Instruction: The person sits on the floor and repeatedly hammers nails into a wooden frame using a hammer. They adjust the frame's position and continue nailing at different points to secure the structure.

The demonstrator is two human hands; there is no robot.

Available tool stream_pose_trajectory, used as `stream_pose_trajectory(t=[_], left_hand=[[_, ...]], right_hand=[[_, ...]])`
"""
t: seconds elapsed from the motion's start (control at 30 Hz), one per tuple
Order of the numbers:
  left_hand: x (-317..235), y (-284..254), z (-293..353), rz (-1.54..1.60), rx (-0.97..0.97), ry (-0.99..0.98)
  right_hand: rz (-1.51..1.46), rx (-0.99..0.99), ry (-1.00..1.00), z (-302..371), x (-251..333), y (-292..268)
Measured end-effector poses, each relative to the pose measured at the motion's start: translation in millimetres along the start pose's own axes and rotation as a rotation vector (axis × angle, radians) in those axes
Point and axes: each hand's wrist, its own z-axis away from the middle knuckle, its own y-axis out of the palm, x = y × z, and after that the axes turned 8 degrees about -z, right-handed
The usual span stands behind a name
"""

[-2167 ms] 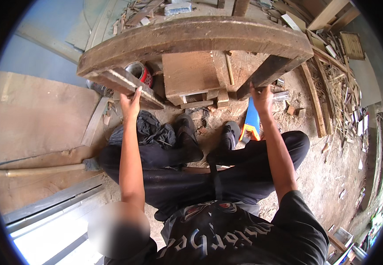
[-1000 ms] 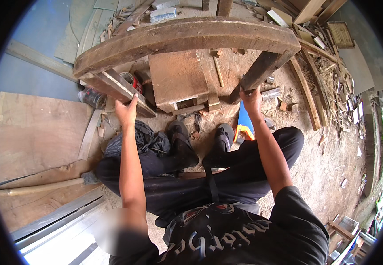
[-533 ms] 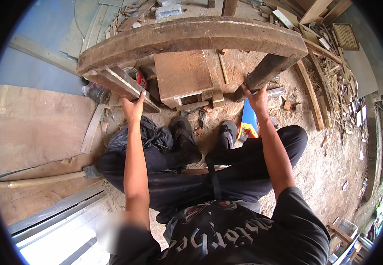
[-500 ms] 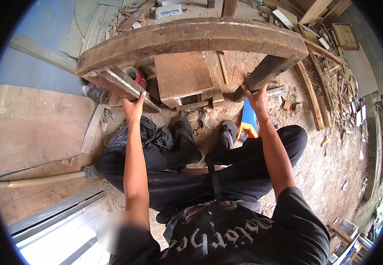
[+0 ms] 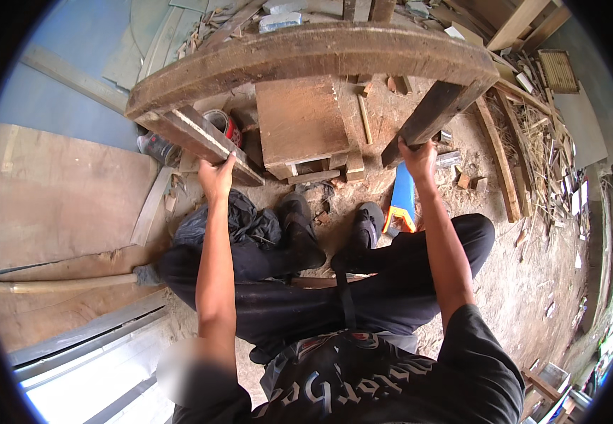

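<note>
Raised in front of me is a heavy wooden frame [image 5: 306,56], made of one long dark beam with a shorter leg at either end pointing back toward me. My left hand [image 5: 217,177] grips the end of the left leg, its thumb along the top edge and the other fingers mostly hidden. Around the lower end of the right leg, my right hand [image 5: 419,157] is closed. Between the two legs a low wooden box or block [image 5: 301,120] stands on the dirt floor, beyond my feet. A handsaw [image 5: 402,198] with a blue blade and orange-yellow handle lies under my right forearm.
A red can [image 5: 231,131] stands behind the left leg. A black plastic bag [image 5: 239,222] lies by my left foot. Planks and wood scraps [image 5: 511,155] are heaped at the right, and a long-handled tool [image 5: 66,284] rests on boards at the left.
The frame has risen slightly and shifted a little away relative to the box, with both hands still on its legs. The whole view has also shifted a little.
</note>
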Motion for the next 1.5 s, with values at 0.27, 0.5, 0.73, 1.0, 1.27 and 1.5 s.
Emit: stream_pose_trajectory(t=[0.27,0.5,0.73,1.0,1.27,1.5], left_hand=[[-4.9,-0.3,-16.7,0.031,-0.114,0.055],[3.7,12.6,-31.6,0.162,-0.033,0.059],[14.1,23.6,-29.5,-0.005,-0.076,-0.040],[17.3,15.7,-29.7,0.001,0.038,0.021],[23.3,8.3,-41.7,0.091,0.087,0.066],[4.3,-21.3,9.4,-0.137,-0.052,0.023]], right_hand=[[-0.041,0.001,-0.117,-22.6,3.7,13.4],[0.025,0.008,-0.084,-36.0,-28.2,29.6],[-0.006,0.035,-0.026,-26.7,-19.6,36.0],[-0.074,0.023,-0.162,-21.3,-20.9,27.9],[-0.147,-0.074,-0.138,-19.3,4.4,8.1],[0.125,-0.331,-0.065,20.3,42.4,-10.8]])
